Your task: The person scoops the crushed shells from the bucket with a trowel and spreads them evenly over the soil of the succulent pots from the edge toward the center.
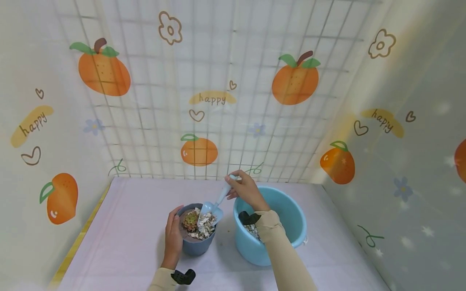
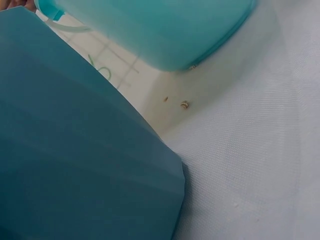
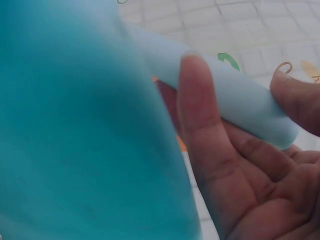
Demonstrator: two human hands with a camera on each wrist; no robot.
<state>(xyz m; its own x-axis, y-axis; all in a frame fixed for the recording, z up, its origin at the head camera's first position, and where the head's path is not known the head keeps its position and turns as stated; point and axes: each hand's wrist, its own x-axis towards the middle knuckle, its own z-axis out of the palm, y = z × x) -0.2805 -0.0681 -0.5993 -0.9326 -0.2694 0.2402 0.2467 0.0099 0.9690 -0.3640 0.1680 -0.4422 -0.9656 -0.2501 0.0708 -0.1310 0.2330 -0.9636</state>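
Observation:
My right hand (image 1: 249,192) grips a small light-blue trowel (image 1: 212,210) near the end of its handle. Thumb and fingers lie about the pale handle (image 3: 245,105) in the right wrist view. The trowel's scoop tilts down over the right side of a blue-grey flowerpot (image 1: 198,246), at the whitish stone chips (image 1: 201,233) there. A rosette succulent (image 1: 190,221) grows in brown soil left of the chips. Against the pot's left side rests my left hand (image 1: 172,238), fingers nearly straight and fingertips by the rim. The pot's faceted wall (image 2: 85,140) fills much of the left wrist view.
A turquoise bucket (image 1: 296,214) stands right of the pot, under my right forearm, with more stone chips (image 1: 252,230) inside. Tiny bits (image 2: 184,105) lie on the white tablecloth (image 2: 270,150) between pot and bucket. A curtain printed with oranges (image 1: 199,152) hangs over wire grid behind.

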